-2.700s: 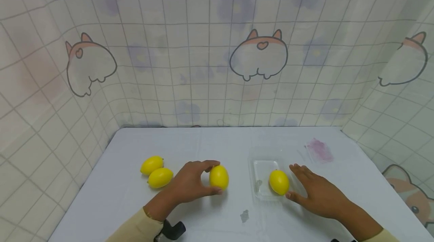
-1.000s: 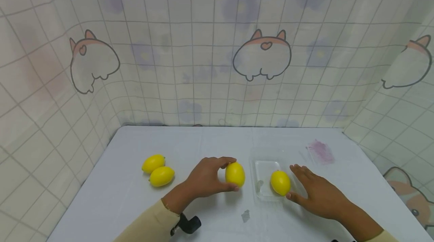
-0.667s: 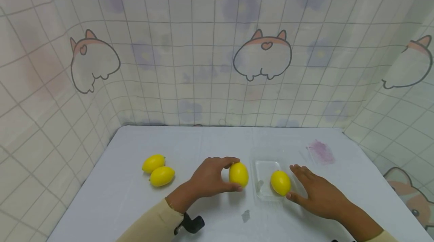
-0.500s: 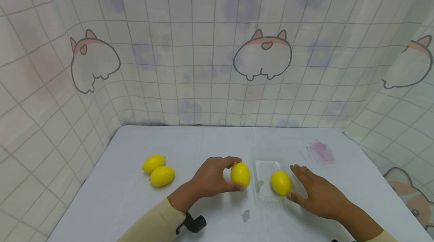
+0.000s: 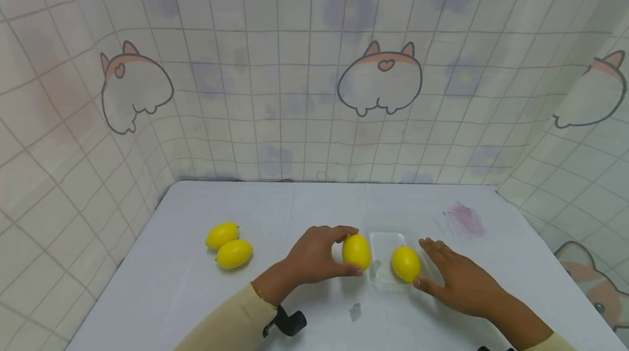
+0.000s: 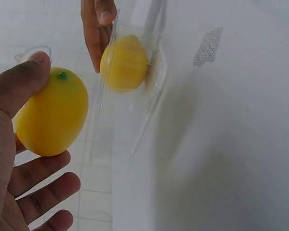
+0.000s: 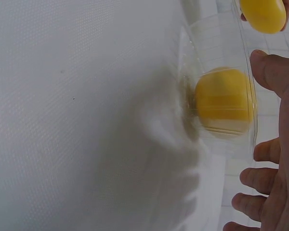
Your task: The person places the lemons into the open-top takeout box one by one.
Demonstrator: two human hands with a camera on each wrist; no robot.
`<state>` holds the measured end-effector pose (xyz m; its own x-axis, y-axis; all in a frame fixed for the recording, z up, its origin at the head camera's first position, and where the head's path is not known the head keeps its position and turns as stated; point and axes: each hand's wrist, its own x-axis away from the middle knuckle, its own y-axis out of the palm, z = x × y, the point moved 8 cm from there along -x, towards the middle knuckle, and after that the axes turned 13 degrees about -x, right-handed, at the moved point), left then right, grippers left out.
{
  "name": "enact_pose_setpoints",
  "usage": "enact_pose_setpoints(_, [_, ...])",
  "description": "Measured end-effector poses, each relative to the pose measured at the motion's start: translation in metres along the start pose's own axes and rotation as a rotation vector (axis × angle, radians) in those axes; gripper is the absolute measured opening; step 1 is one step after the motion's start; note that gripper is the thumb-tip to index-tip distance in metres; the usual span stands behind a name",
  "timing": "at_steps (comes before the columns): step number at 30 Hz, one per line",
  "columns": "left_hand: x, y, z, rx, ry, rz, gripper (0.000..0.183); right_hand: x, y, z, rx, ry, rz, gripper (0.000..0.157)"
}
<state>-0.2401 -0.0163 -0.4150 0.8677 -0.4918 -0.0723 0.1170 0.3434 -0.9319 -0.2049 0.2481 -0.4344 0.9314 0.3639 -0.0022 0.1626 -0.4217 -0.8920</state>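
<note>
My left hand [image 5: 316, 255] pinches a yellow lemon [image 5: 356, 251] between thumb and fingertips, at the left side of a clear plastic container [image 5: 384, 242]. In the left wrist view that lemon [image 6: 58, 113] shows a green spot at its end, and the lower fingers are spread away from it. A second lemon [image 5: 405, 264] lies inside the container, toward its right wall. Beside that wall is my right hand [image 5: 457, 280], fingers extended and thumb apart. The right wrist view has its thumb [image 7: 272, 72] and fingertips right at the container's rim [image 7: 253, 103].
Two more lemons [image 5: 234, 254] lie side by side on the left of the white table [image 5: 162, 285]. A pinkish patch [image 5: 464, 220] marks the back right, and a small grey patch [image 5: 355, 311] the front. Patterned cloth [image 5: 295, 94] surrounds the table's back and sides.
My left hand has carried its lemon rightward from mid-table to the container's left edge. The right hand, the container and the other lemons have stayed in place.
</note>
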Motion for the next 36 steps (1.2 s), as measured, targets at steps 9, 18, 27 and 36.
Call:
enact_pose_setpoints(9, [-0.006, 0.003, 0.009, 0.015, 0.029, 0.008, 0.078, -0.002, 0.001, 0.001, 0.011, 0.015, -0.014, 0.098])
enact_pose_setpoints(18, [-0.014, 0.006, 0.018, 0.005, 0.051, 0.032, 0.079, -0.002, 0.001, 0.0, -0.003, 0.012, -0.016, 0.098])
enact_pose_setpoints(27, [-0.022, 0.012, 0.028, -0.015, 0.079, 0.03, 0.078, -0.002, 0.003, 0.004, -0.003, 0.018, -0.014, 0.099])
enact_pose_setpoints(36, [-0.028, 0.019, 0.035, -0.031, 0.104, 0.028, 0.078, -0.002, 0.002, 0.004, -0.008, 0.021, -0.018, 0.1])
